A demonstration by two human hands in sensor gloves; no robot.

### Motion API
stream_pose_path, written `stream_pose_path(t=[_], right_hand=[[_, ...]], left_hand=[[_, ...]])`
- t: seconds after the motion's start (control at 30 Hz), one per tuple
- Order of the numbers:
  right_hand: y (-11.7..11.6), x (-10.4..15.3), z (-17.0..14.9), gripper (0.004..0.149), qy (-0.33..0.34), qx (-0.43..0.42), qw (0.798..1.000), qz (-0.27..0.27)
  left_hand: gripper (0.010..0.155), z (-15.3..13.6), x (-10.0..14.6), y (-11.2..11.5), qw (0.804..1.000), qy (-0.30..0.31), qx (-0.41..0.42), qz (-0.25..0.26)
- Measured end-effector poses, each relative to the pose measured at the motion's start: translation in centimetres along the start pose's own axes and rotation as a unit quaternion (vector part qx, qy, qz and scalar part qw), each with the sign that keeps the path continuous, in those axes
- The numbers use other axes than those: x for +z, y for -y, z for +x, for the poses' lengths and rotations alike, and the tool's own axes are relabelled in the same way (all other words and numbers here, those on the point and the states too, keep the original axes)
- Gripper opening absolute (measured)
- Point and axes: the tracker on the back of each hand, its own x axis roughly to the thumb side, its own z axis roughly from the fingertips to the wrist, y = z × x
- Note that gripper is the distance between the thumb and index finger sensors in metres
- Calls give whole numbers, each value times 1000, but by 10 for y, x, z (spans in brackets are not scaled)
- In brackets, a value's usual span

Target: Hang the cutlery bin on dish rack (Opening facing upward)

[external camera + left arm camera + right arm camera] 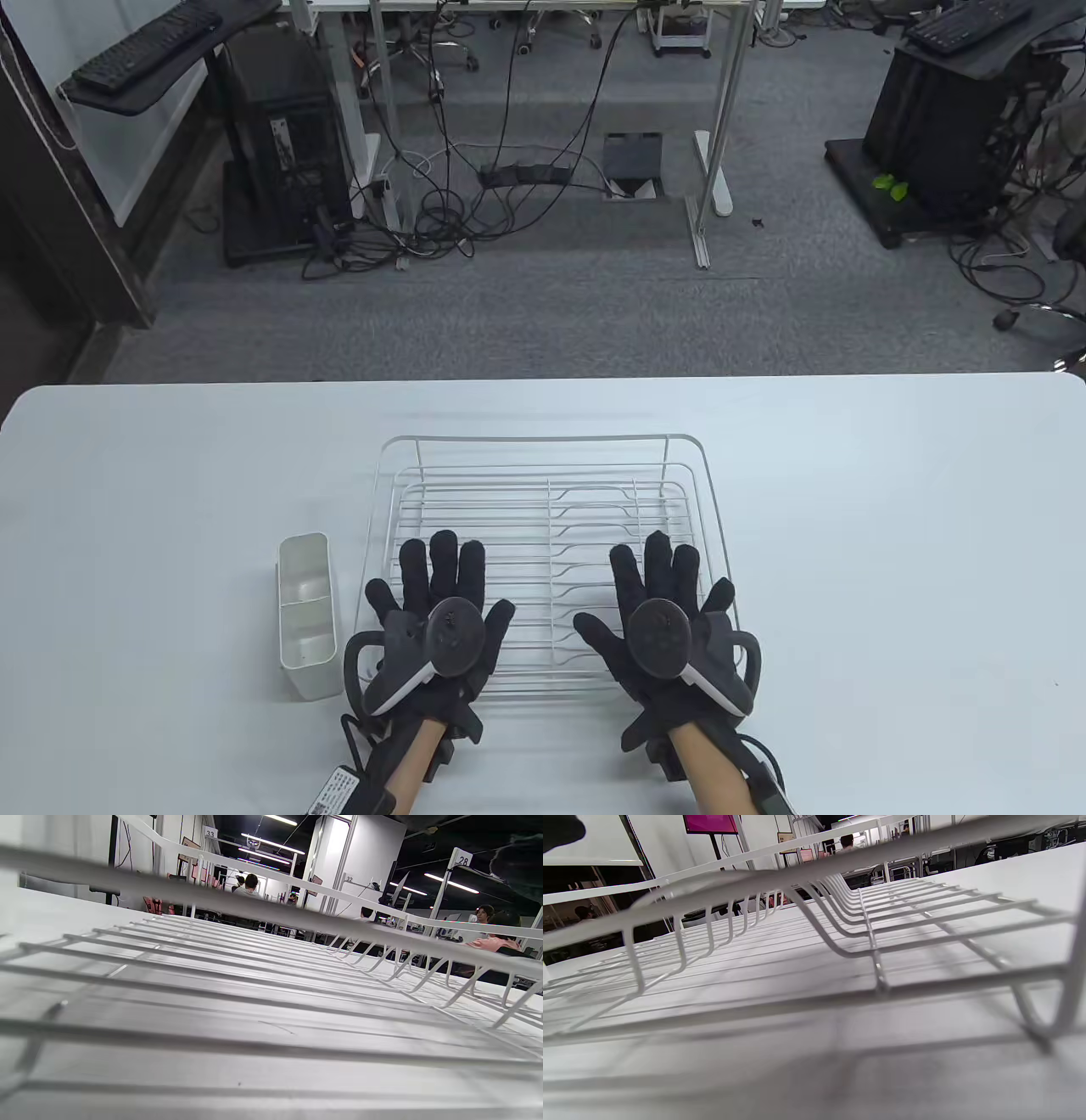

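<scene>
A white wire dish rack (543,463) stands on the white table near the front middle. A white plastic cutlery bin (304,613) with two compartments stands upright, opening up, just left of the rack. My left hand (441,607) lies flat, fingers spread, palm down over the rack's front left part. My right hand (666,607) lies flat and spread over the rack's front right part. Neither hand holds anything. Both wrist views show the rack's wires (271,984) (840,950) from low and close; the bin is not in them.
The white table (891,526) has bare surface to the left, right and behind the rack. Its far edge runs across the middle of the table view. Beyond it are carpet, desk legs, cables and computer towers.
</scene>
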Motion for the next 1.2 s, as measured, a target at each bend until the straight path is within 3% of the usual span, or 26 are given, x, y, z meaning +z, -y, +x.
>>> stream_pose_path(t=[1.2], right_hand=[[0, 0, -1, 78, -1, -4, 1000, 1]], left_hand=[[70, 0, 0, 1, 1000, -2, 1, 3]])
